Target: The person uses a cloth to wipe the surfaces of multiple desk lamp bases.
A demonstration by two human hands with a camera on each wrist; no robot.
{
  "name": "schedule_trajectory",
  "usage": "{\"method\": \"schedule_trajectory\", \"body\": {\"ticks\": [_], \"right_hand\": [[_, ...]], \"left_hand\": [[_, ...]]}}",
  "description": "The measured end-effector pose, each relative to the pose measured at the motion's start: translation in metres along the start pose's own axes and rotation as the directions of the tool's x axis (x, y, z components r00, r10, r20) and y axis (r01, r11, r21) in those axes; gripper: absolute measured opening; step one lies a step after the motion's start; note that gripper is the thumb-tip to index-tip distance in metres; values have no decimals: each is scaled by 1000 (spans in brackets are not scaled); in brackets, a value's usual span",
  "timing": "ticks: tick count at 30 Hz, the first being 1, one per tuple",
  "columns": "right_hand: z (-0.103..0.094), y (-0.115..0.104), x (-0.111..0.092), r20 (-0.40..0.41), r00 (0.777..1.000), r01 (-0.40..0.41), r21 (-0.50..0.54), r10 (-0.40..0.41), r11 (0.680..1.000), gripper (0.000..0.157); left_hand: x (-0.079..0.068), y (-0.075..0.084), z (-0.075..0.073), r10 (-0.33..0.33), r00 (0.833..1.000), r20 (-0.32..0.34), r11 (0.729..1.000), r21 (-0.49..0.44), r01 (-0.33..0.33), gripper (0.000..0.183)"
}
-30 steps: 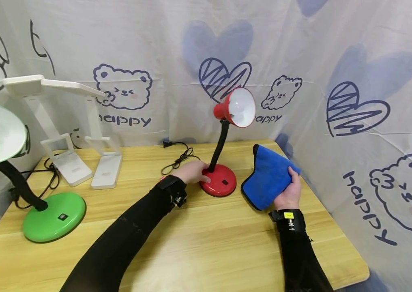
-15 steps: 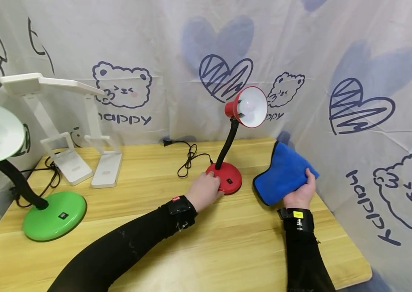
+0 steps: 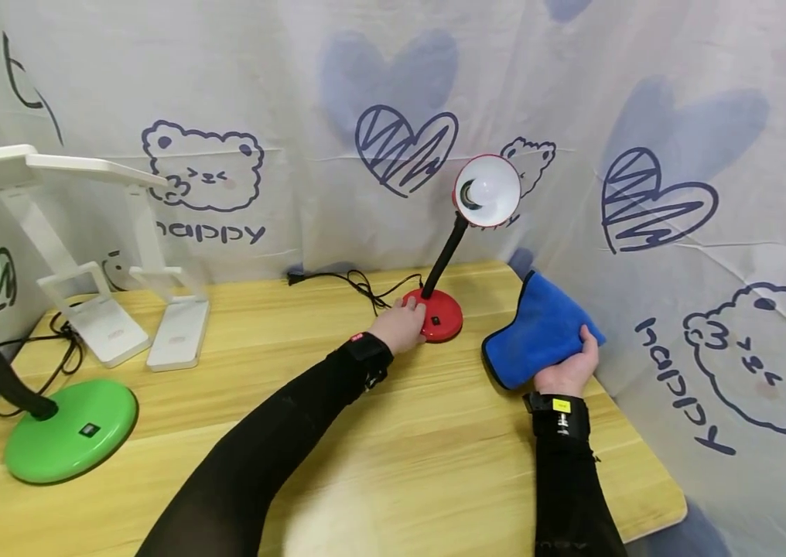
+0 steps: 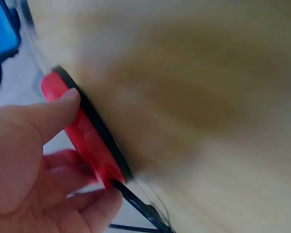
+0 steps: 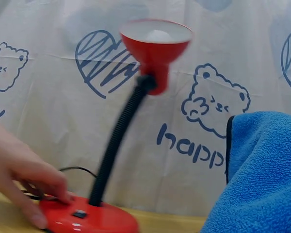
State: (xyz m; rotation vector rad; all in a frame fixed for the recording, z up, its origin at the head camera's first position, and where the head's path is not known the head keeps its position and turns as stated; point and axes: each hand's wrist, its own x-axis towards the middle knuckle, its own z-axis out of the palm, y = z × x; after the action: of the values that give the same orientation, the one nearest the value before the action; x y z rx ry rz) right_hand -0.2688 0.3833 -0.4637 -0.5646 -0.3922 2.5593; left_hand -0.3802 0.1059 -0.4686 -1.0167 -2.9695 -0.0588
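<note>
The red desk lamp (image 3: 443,309) stands toward the back right of the table, its black gooseneck leaning right and its white-lined shade facing me. My left hand (image 3: 398,326) grips the left side of its round base. In the left wrist view, the thumb lies on the rim of the red base (image 4: 89,145), and the other fingers reach over near the cord. To the right, my right hand (image 3: 569,373) holds a blue cloth (image 3: 539,333) with black edging just off the lamp. The plush cloth (image 5: 266,170) fills the lower right of the right wrist view.
A green lamp (image 3: 73,429) stands at the left, partly out of frame. Behind it are two white folding lamps (image 3: 177,333). The red lamp's black cord (image 3: 361,285) lies along the back. A printed curtain (image 3: 281,193) lines the back and right.
My left hand has shifted the red lamp right and toward the back, and its shade has turned toward me. The right hand moved slightly right with the cloth. The view has swung a little.
</note>
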Motion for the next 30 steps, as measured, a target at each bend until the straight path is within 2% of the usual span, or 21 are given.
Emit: {"method": "schedule_trajectory", "body": {"ticks": [3,7,9,12,14,16,19,20,23,26,30], "right_hand": [[0,3,-2,-12,1000,-10,11,10,1000,71],[2,6,-4,-17,1000,-11,15,11,1000,69],[3,7,-5,-17,1000,-6,7,6,1000,69],[6,8,-5,-25,1000,4,-16,-4,1000,70],[7,8,-5,-25,1000,11,-17,-11,1000,70],[6,6,-5,-25,1000,12,-12,-12,1000,69],[5,3,-5,-22,1000,9,-4,-9,1000,69],[5,2,-4,-23,1000,9,-4,-9,1000,69],[6,-1,-2,-24,1000,20,-7,-20,1000,70],[5,-2,0,-21,1000,21,-2,-21,1000,71],[3,1,2,-14,1000,11,1,-11,1000,70]], "left_hand": [[18,-2,-1,1,1000,30,1000,-27,0,64],[35,0,-2,-7,1000,9,1000,-1,7,60],[40,2,-4,-42,999,-7,998,50,42,56],[42,8,-6,-134,991,-14,982,133,135,45],[40,14,-6,-172,982,-78,966,180,184,41],[35,21,-5,-157,973,-168,963,191,189,38],[26,31,-2,-77,961,-265,975,181,128,30],[24,34,-2,-51,962,-269,981,169,100,29],[24,36,-2,-26,982,-189,993,106,46,39],[34,29,2,-33,994,-100,999,38,37,55],[49,14,8,-43,999,32,997,-56,45,65]]}}
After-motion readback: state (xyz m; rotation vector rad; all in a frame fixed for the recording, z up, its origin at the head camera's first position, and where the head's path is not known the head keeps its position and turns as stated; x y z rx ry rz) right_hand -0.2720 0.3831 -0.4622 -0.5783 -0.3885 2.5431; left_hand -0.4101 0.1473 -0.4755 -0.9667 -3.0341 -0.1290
